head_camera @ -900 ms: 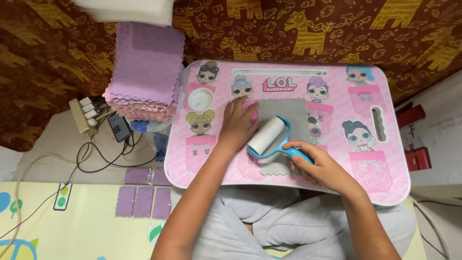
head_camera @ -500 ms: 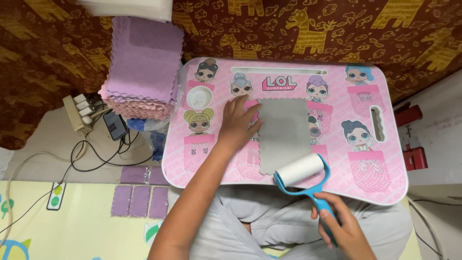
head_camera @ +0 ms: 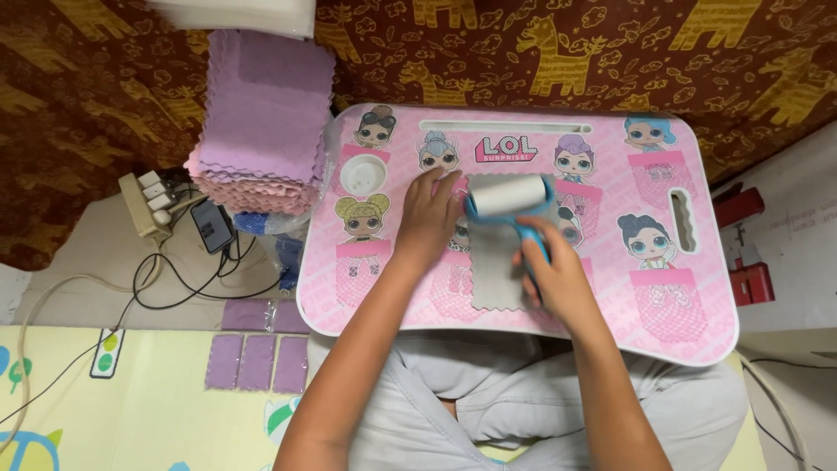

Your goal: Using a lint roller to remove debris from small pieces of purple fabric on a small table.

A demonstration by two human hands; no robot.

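Resting at the far end of the grey cloth (head_camera: 495,277), the lint roller (head_camera: 506,194) is gripped by its blue handle in the right hand (head_camera: 558,279); the left hand (head_camera: 427,222), fingers spread flat, pins the cloth's left edge on the pink worktop (head_camera: 689,305) so it won't slide.

Cloth (head_camera: 493,275) on lap tray (head_camera: 697,296), roller (head_camera: 507,194) on its far end, cloth stack (head_camera: 261,131) left (beside tray)

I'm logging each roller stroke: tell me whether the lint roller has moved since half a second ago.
Yes. The lint roller has gone from the lap desk's near edge up to the grey cloth's far end, right hand gripping its handle.
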